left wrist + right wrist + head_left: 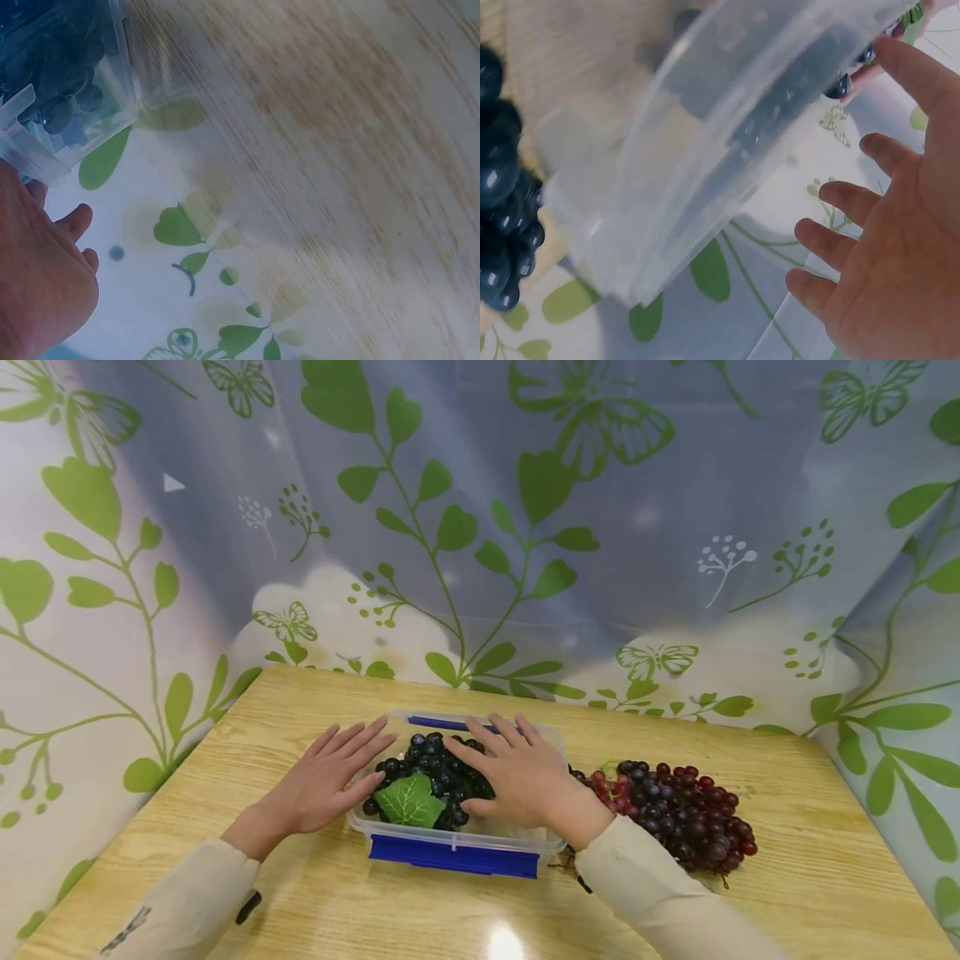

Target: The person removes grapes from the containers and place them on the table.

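Observation:
A clear plastic container (480, 841) with blue latch flaps stands on the table, holding a bunch of dark grapes (447, 774) with a green leaf (410, 800) on top. My left hand (318, 785) is at the container's left rim, fingers extended and thumb pointing at the grapes; contact cannot be made out. Over the container's right part, my right hand (521, 781) is spread palm down. In the right wrist view, that hand (892, 255) shows straight, separate fingers above the clear wall, gripping nothing.
To the right of the container lies a heap of dark and red grapes (686, 814) on the wooden table (817, 860). A patterned curtain (465, 527) with green leaves and butterflies hangs behind the table and along both sides.

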A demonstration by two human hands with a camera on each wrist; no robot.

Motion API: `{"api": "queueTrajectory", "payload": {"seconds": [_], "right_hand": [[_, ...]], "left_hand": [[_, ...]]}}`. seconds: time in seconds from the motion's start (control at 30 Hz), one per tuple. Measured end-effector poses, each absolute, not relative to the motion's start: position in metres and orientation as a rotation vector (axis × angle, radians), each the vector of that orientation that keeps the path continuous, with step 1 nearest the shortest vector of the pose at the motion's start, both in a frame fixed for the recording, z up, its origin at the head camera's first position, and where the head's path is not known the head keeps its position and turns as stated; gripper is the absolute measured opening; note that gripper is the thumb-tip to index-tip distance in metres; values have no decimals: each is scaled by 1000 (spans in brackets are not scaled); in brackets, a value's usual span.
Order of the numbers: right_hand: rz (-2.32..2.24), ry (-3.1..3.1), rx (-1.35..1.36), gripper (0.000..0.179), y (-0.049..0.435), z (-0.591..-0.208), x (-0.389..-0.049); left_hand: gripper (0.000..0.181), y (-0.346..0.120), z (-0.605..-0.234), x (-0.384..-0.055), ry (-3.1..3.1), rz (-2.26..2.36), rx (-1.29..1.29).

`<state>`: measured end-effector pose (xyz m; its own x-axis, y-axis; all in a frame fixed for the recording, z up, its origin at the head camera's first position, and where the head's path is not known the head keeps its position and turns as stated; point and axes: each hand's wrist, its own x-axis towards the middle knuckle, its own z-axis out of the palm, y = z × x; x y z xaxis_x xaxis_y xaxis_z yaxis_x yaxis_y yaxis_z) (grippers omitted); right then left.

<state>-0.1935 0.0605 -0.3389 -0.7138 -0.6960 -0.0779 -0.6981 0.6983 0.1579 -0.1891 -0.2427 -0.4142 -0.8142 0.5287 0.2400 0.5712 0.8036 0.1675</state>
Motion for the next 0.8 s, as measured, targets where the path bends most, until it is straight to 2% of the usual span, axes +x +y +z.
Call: {"api": "queueTrajectory", "payload": {"seconds": [0.37, 0.8], "right_hand": [[241, 2807, -1227, 86, 41, -347, -194], [279, 2769, -1202, 85, 26, -358, -195]], "left_hand": [[57, -243, -413, -189, -2819, -343, -860], [57, -241, -414, -189, -2813, -343, -859]]}}
